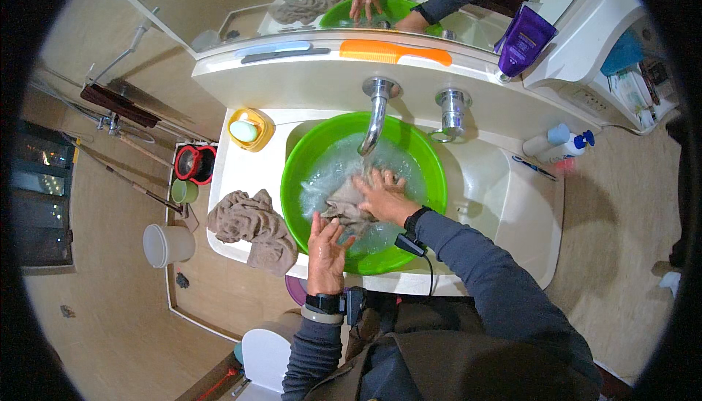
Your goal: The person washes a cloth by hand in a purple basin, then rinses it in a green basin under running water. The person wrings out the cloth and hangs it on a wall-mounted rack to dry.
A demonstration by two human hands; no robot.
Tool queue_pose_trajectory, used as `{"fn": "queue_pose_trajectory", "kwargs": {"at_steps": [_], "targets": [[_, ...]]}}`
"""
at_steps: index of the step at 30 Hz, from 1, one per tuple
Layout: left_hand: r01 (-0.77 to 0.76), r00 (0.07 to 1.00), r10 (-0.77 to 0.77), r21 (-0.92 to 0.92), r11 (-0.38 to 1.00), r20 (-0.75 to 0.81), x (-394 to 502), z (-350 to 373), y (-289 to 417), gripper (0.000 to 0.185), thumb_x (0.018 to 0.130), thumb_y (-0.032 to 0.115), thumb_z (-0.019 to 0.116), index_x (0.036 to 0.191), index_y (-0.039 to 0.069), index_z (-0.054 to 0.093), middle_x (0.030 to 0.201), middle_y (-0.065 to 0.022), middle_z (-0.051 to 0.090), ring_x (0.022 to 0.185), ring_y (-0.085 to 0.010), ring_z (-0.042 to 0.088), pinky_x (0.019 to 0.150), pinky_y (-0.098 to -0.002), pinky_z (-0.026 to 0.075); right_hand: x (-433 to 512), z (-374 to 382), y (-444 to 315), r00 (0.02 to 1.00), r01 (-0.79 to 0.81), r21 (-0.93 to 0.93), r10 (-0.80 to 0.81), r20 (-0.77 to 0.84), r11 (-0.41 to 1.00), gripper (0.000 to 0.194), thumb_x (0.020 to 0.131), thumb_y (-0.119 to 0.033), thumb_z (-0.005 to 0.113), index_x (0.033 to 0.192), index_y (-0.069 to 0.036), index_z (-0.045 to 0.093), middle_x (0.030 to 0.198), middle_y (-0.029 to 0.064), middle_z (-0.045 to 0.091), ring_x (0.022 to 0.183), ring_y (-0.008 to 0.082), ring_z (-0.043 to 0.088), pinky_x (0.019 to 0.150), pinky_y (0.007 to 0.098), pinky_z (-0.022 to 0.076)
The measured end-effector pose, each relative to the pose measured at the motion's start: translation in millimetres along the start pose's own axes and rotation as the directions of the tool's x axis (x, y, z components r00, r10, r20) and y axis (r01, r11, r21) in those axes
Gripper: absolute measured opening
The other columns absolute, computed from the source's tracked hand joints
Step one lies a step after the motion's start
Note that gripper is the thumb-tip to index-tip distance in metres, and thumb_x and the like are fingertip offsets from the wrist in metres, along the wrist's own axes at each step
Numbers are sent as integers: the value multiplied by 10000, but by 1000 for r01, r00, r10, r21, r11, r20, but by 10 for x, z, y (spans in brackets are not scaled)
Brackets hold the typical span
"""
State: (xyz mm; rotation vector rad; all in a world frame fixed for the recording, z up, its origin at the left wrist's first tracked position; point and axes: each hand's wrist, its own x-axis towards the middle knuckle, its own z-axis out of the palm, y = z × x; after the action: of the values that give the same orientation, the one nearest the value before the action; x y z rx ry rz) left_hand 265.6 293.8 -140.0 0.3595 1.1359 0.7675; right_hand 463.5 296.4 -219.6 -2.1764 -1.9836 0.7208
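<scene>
A bright green plastic basin (293, 181) stands in the white sink, holding water and a wet grey-brown cloth (351, 198). My right hand (384, 195) lies on the cloth with its fingers spread, under the chrome faucet spout (377, 121). Water seems to run from the spout onto the cloth. Over the basin's near left rim is my left hand (327, 247), palm up and fingers apart, with nothing in it. Its fingertips are close to the cloth's near edge; whether they touch it I cannot tell. Part of the cloth is under water.
Beside the basin, a second crumpled grey-brown cloth (252, 228) lies on the white counter (236, 168). Behind it is a yellow soap dish (263, 132) with pale green soap (243, 131). An orange comb (395, 51) and a purple tube (526, 42) are on the ledge. A toothbrush (535, 168) lies right.
</scene>
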Motion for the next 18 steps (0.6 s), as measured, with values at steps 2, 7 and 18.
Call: {"fn": "queue_pose_trajectory", "kwargs": {"at_steps": [2, 7, 18], "targets": [[27, 1000, -27, 30, 999, -1, 34, -40, -2, 951, 878, 194, 715, 1586, 110, 86, 1505, -154, 302, 1304, -389, 395, 1067, -595, 370, -12, 107, -56, 995, 52, -167, -37, 91, 985, 650, 900, -353, 649, 1477, -190, 398, 1442, 206, 444, 1293, 454, 454, 963, 679, 380], [104, 995, -104, 58, 993, 2, 229, -128, -152, 854, 927, 333, 661, 1569, 104, 147, 1570, -154, 205, 1344, -469, 305, 1013, -727, 304, 112, -64, -169, 979, -138, 585, 21, 202, 799, 373, 853, -262, 681, 1149, -38, 638, 1050, 158, 693, 1017, 309, 654, 936, 409, 489], [15, 969, 40, -218, 976, 245, 396, 0, -124, 336, 1017, 200, 513, 1282, -3, 543, 1168, -135, 649, 1011, -263, 655, 891, -382, 547, -245, -415, -564, 729, 681, 424, -498, -470, 597, 157, 871, -219, 651, 842, -66, 671, 828, 105, 644, 780, 257, 652, 706, 381, 520]]}}
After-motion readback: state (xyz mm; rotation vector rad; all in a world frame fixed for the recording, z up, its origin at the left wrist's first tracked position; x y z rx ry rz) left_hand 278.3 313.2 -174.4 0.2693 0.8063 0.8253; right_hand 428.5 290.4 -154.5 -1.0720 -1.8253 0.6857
